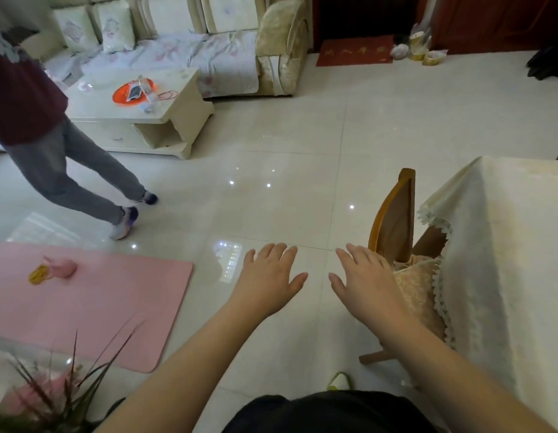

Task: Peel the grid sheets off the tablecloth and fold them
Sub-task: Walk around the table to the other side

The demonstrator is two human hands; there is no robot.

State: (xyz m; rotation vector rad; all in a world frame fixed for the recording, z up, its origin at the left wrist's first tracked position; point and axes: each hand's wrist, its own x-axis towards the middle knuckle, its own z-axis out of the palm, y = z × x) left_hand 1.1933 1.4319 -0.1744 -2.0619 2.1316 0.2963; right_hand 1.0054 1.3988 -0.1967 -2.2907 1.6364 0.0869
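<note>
A cream tablecloth (505, 245) with a lace hem covers the table at the right edge of the view. No grid sheets show on the part of it I can see. My left hand (268, 279) and my right hand (365, 282) are stretched out side by side over the tiled floor, palms down, fingers spread, holding nothing. The right hand hovers just left of the table, in front of a wooden chair.
A wooden chair (396, 214) with a lace cushion is tucked at the table's near side. A pink mat (99, 295) lies on the floor at left. Another person (52, 157) walks at far left by a white coffee table (140, 107). A sofa (193, 51) stands behind.
</note>
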